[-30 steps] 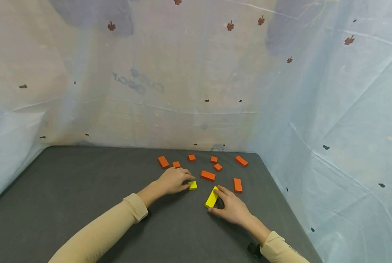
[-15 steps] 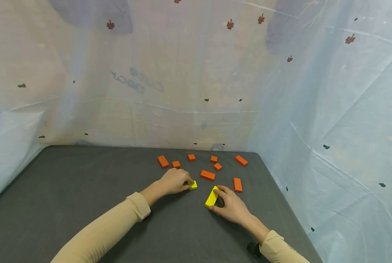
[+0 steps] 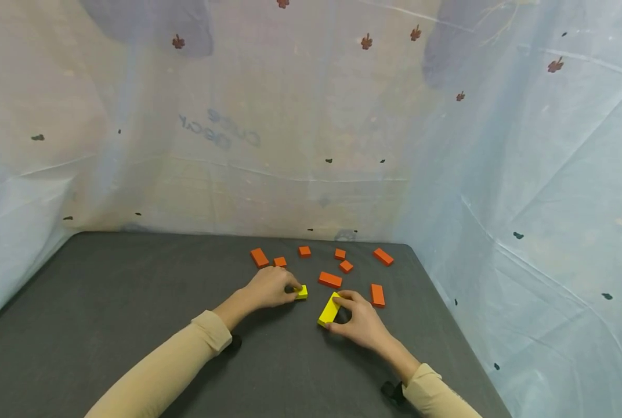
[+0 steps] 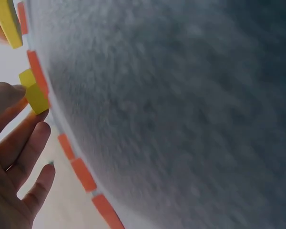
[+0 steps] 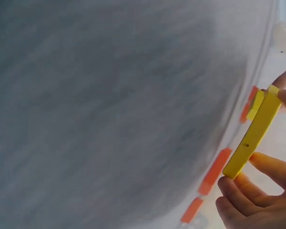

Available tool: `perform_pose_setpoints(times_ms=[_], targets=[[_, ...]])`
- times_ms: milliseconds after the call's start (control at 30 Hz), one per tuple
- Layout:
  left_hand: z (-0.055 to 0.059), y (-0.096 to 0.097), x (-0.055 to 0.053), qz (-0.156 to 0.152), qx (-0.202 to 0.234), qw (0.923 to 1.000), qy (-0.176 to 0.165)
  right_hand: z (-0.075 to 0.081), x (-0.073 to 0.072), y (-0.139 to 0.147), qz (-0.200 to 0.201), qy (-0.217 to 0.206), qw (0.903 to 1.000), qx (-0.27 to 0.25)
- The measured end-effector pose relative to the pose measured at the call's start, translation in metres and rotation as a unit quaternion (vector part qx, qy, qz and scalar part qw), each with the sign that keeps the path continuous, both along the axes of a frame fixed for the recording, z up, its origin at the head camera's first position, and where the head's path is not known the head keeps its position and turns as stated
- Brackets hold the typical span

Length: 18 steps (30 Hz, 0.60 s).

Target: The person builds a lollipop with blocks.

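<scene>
My left hand (image 3: 272, 287) pinches a small yellow block (image 3: 303, 292) between thumb and fingers; the left wrist view shows this yellow block (image 4: 34, 91) with the other fingers spread below it. To the right, my right hand (image 3: 362, 320) grips a long yellow block (image 3: 329, 309) by its two ends, thumb at the near end and fingertips at the far one. In the right wrist view that long block (image 5: 253, 133) slants between the thumb and fingers, a small dark mark on its side. A short gap separates the two yellow blocks.
Several orange blocks lie beyond the hands on the dark table (image 3: 149, 290), among them a long orange block (image 3: 330, 279) just past the yellow ones and another orange block (image 3: 378, 295) right of the right hand. A pale sheet (image 3: 269, 203) hangs behind the table.
My left fingers have closed on the small yellow block, which has shifted slightly left. My right hand has moved the long yellow block a little left and away from me.
</scene>
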<state>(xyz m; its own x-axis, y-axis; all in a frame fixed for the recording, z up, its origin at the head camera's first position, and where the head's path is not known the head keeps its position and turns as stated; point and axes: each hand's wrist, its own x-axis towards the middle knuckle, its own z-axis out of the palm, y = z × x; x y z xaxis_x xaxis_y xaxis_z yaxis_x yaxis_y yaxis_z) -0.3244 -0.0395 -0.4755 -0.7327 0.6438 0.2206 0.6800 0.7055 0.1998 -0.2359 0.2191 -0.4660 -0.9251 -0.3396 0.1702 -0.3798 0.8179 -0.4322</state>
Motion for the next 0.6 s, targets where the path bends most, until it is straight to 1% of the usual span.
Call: perform_pose_setpoints(times_ms=[100, 233, 367, 600], targets=[[0.002, -0.013, 0.004, 0.011, 0.014, 0.9998, -0.004, 0.002, 0.001, -0.013, 0.016, 0.012, 0.9997, -0.015], [0.005, -0.034, 0.009, 0.031, 0.035, 0.9987, -0.020, 0.007, 0.005, -0.034, 0.048, 0.018, 0.9984, -0.022], [0.008, -0.056, 0.015, 0.050, 0.044, 0.9972, -0.032, 0.009, 0.009, -0.059, 0.086, 0.014, 0.9961, -0.011], [0.015, -0.088, 0.030, 0.071, 0.039, 0.9960, -0.037, 0.013, 0.017, -0.098, 0.144, 0.009, 0.9894, 0.016]])
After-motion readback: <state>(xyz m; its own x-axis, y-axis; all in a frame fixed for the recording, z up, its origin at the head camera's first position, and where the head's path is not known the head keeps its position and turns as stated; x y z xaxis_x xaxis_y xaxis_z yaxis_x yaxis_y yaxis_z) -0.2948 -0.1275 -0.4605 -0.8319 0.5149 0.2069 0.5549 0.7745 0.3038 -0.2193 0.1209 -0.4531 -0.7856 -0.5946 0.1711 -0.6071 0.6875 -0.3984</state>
